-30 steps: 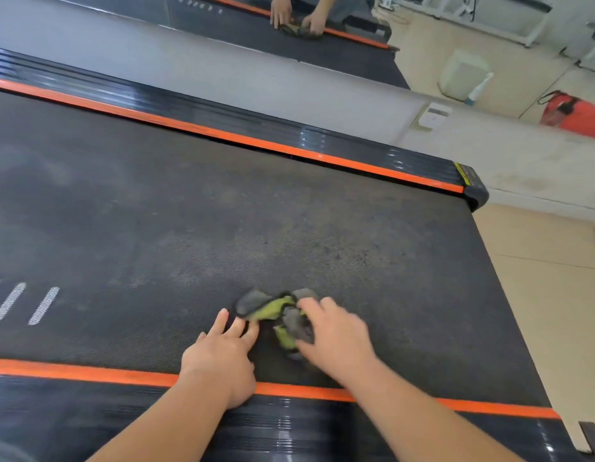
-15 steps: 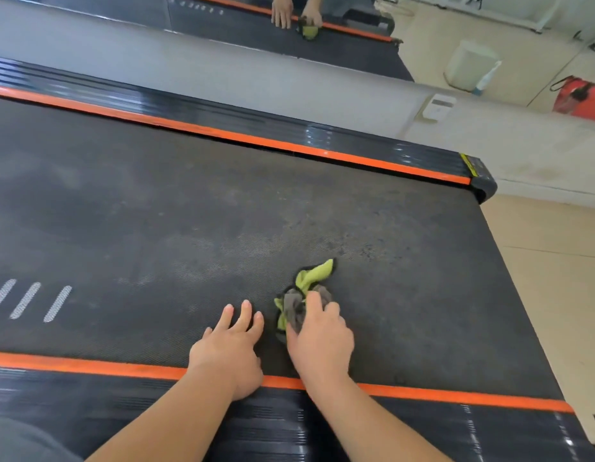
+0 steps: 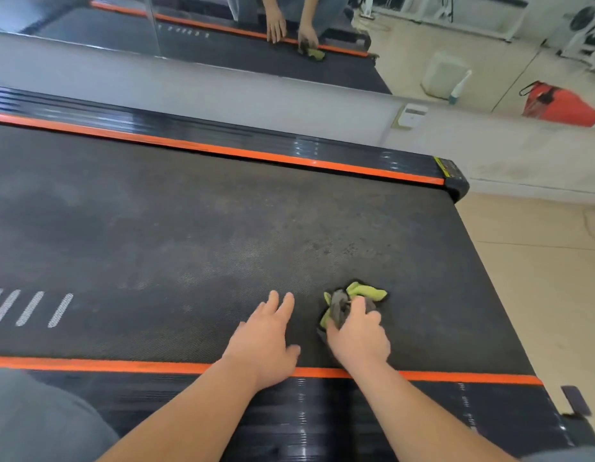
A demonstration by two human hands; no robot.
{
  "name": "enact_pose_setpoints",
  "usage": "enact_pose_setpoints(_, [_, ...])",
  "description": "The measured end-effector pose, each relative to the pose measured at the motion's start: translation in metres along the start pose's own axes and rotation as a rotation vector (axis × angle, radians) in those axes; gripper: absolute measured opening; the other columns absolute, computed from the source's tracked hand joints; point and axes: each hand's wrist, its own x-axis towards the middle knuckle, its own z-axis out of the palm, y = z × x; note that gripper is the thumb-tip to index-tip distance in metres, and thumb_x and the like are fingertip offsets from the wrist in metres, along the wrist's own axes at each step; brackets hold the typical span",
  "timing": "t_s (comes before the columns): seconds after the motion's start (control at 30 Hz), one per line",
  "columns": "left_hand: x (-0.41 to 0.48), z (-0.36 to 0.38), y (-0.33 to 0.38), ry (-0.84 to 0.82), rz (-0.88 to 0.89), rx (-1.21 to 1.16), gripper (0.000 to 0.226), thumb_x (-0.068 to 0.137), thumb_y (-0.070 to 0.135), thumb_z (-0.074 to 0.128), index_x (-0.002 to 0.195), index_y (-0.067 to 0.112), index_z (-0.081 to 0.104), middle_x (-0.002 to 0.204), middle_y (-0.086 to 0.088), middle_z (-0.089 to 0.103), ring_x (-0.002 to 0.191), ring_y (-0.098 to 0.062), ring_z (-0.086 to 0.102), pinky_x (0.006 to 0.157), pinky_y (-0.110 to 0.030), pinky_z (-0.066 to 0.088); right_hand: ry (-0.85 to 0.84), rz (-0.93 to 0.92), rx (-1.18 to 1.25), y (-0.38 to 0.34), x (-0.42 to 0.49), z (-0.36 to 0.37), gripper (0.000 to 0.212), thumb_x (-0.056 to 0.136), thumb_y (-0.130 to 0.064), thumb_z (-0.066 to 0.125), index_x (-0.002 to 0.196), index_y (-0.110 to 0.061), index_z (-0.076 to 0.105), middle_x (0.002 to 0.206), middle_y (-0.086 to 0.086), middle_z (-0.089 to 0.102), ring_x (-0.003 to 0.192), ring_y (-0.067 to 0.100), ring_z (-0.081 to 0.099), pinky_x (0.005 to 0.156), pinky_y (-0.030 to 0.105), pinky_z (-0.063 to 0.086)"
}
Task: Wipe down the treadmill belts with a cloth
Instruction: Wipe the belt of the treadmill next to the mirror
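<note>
Treadmill belt (image 3: 189, 235): dark, textured, dull mottled patches across the middle. Row of white slanted dashes (image 3: 29, 308) at the left edge of view.

Cloth (image 3: 341, 306): grey and yellow-green, bunched into a wad. Flat on the belt, close to the near orange stripe (image 3: 89, 364), toward the belt's right end.

Right hand (image 3: 358, 335): on top of the wad. Fingers (image 3: 359, 305) curled and close together, gripping the grey folds and pressing them to the belt. Wrist above the orange stripe. Thumb hidden; cannot tell its hold.

Cloth relative to fingers: grey bulk directly under and just left of the fingertips. Yellow-green flap poking out beyond the fingertips, away from the body and to the right. Thin yellow-green edge down the left side of the hand.

Left hand (image 3: 262, 341): palm down on bare belt just beside the right hand. Not touching the cloth; strip of bare belt between. Fingers (image 3: 279, 303) straight and lying nearly together, thumb out to the right. Heel of the hand across the orange stripe.

Surroundings: ribbed black side rail (image 3: 306, 425) under both forearms. Second orange stripe (image 3: 222, 151) along the far side. Mirror (image 3: 222, 38) behind, showing the same two hands and cloth. Beige floor (image 3: 539, 278) to the right. Spray bottle (image 3: 458, 86) and red object (image 3: 561, 103) at the top right of view.
</note>
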Motion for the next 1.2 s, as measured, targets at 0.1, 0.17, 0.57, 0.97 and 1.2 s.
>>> enact_pose_setpoints(0.1, [-0.008, 0.001, 0.023, -0.046, 0.081, -0.063, 0.117, 0.082, 0.047, 0.073, 0.161, 0.041, -0.012, 0.171, 0.004, -0.017, 0.158, -0.024, 0.012, 0.12, -0.041, 0.035, -0.377, -0.286, 0.248, -0.039, -0.019, -0.002, 0.064, 0.081, -0.059, 0.061, 0.139, -0.039, 0.041, 0.13, -0.001, 0.059, 0.115, 0.024, 0.062, 0.091, 0.037, 0.052])
enact_pose_setpoints(0.17, [-0.01, 0.003, 0.022, -0.018, 0.038, -0.02, 0.119, 0.082, 0.047, 0.076, 0.162, 0.038, -0.013, 0.171, 0.002, -0.016, 0.157, -0.026, 0.015, 0.12, -0.041, 0.036, -0.631, -0.285, 0.424, -0.038, -0.016, -0.029, 0.072, 0.082, -0.038, 0.075, 0.146, -0.046, 0.043, 0.132, -0.008, 0.06, 0.116, 0.017, 0.062, 0.093, 0.039, 0.057])
enact_pose_setpoints(0.57, [0.061, 0.028, 0.01, 0.094, 0.091, 0.23, 0.086, 0.085, 0.063, 0.052, 0.159, 0.033, 0.019, 0.154, -0.002, 0.026, 0.132, -0.027, 0.033, 0.118, -0.04, 0.033, -0.425, -0.186, -0.353, 0.033, 0.132, -0.089, 0.132, 0.064, -0.048, 0.093, 0.158, -0.052, -0.001, 0.169, 0.001, -0.012, 0.156, 0.039, 0.002, 0.109, 0.063, 0.04])
enact_pose_setpoints(0.97, [0.205, -0.015, 0.053, 0.292, -0.307, -0.012, 0.064, 0.087, 0.054, 0.06, 0.138, 0.019, 0.042, 0.128, -0.009, 0.038, 0.122, -0.036, 0.04, 0.1, -0.047, 0.044, -0.472, -0.161, -0.359, 0.035, 0.165, -0.076, 0.148, 0.059, -0.05, 0.097, 0.154, -0.055, -0.016, 0.166, 0.005, -0.027, 0.154, 0.045, -0.013, 0.108, 0.068, 0.041])
enact_pose_setpoints(1.2, [0.119, 0.053, 0.097, 0.027, 0.214, 0.122, 0.071, 0.079, 0.053, 0.059, 0.143, 0.029, 0.039, 0.126, 0.001, 0.037, 0.118, -0.026, 0.042, 0.097, -0.043, 0.05, -0.403, -0.2, -0.317, 0.045, 0.161, -0.072, 0.125, 0.081, -0.029, 0.084, 0.153, -0.058, -0.014, 0.166, 0.002, -0.027, 0.154, 0.043, -0.014, 0.109, 0.066, 0.04])
